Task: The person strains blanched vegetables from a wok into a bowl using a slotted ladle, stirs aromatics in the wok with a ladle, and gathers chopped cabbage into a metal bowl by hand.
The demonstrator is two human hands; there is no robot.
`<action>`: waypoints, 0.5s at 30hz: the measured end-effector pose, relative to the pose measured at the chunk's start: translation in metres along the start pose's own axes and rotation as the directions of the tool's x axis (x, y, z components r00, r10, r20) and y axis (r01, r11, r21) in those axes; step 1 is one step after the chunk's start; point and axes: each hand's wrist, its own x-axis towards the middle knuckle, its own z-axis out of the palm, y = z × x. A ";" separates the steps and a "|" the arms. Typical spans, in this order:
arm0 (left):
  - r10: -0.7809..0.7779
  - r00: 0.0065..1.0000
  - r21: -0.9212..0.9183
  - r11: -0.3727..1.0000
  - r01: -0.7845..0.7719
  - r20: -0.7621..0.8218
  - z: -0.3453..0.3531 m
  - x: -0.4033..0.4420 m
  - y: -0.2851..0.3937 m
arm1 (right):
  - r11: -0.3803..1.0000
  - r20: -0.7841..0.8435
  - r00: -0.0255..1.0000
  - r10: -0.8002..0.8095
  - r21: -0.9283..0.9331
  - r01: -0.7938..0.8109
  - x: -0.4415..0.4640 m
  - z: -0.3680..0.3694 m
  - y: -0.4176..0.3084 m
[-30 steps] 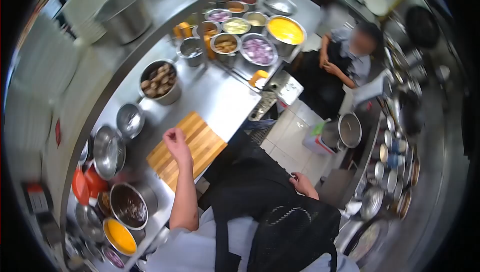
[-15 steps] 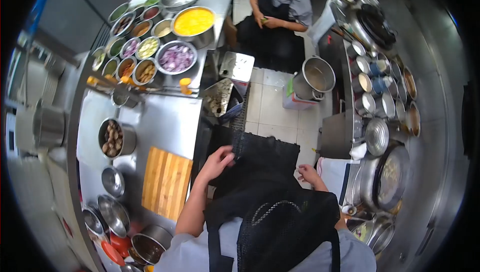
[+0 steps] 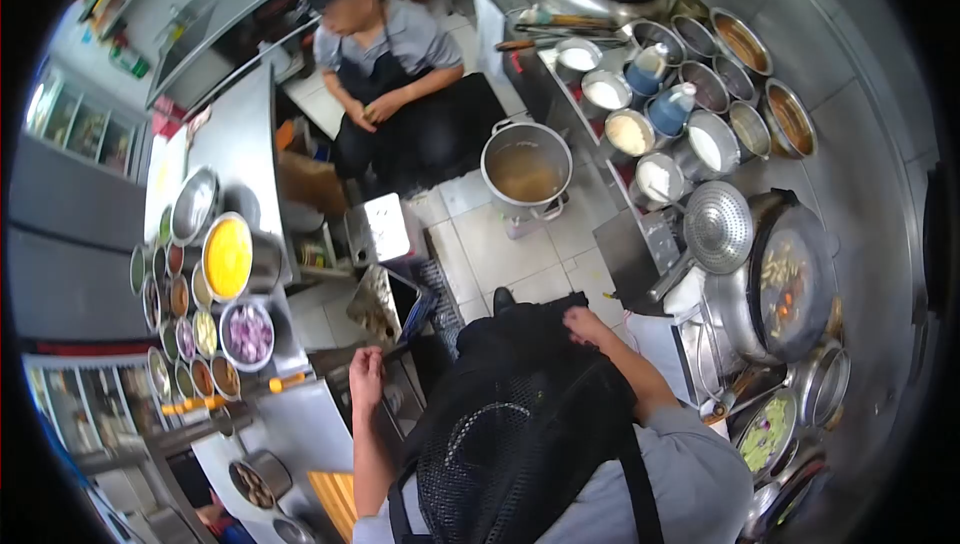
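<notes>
Bright light, bowed edges

Cool light fills the scene. Glare whitens the square silver tin lid [image 3: 385, 227] ahead of the bare left fingers [image 3: 366, 356], whose detail is soft. Between them and the bare right fingers [image 3: 575, 318], the black cloth apron [image 3: 515, 349] sinks into shadow. Right of the right fingers, haze veils the round grey wok [image 3: 812, 312]; farther out, the grey steel wall [image 3: 885, 294] bows and the corners fall to black.

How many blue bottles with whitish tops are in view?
2. Among the round metal containers at upper right are the upper blue bottle and, just below it in the picture, the lower blue bottle. Others may be hidden behind the containers.
</notes>
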 end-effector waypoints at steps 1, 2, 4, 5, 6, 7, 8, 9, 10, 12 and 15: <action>0.071 0.997 0.008 0.997 -0.072 0.024 0.013 0.026 0.020 | 0.998 -0.011 0.999 -0.051 -0.034 0.051 0.019 -0.011 -0.040; 0.079 0.996 0.023 0.997 -0.080 0.049 0.027 0.046 0.044 | 0.976 0.077 0.985 -0.153 -0.141 0.163 0.044 -0.029 -0.073; 0.248 0.965 0.020 0.968 -0.251 0.089 0.059 0.074 0.085 | 0.952 -0.151 0.940 -0.307 -0.033 0.305 0.057 -0.050 -0.139; 0.181 0.976 -0.018 0.983 -0.180 0.118 0.069 0.087 0.097 | 0.932 -0.147 0.921 -0.362 -0.058 0.357 0.070 -0.067 -0.162; 0.212 0.967 0.064 0.973 -0.223 0.142 0.083 0.097 0.109 | 0.908 -0.138 0.898 -0.417 -0.086 0.409 0.084 -0.083 -0.184; 0.244 0.956 0.139 0.954 -0.267 0.164 0.097 0.110 0.119 | 0.907 -0.145 0.896 -0.421 -0.082 0.413 0.091 -0.099 -0.211; 0.215 0.950 0.175 0.951 -0.257 0.225 0.102 0.129 0.114 | 0.929 -0.142 0.940 -0.310 0.166 0.331 0.087 -0.113 -0.240; 0.202 0.941 0.243 0.932 -0.270 0.270 0.112 0.139 0.123 | 0.888 -0.105 0.975 -0.195 0.404 0.221 0.084 -0.123 -0.266; 0.194 0.930 0.298 0.909 -0.290 0.312 0.125 0.149 0.137 | 0.888 -0.101 0.977 -0.189 0.407 0.214 0.088 -0.131 -0.285; 0.171 0.919 0.352 0.886 -0.301 0.356 0.149 0.172 0.160 | 0.736 -0.068 0.985 -0.158 0.657 0.163 0.100 -0.146 -0.319; 0.210 0.837 0.399 0.803 -0.443 0.506 0.176 0.217 0.190 | 0.677 -0.071 0.969 -0.238 0.703 0.218 0.129 -0.165 -0.371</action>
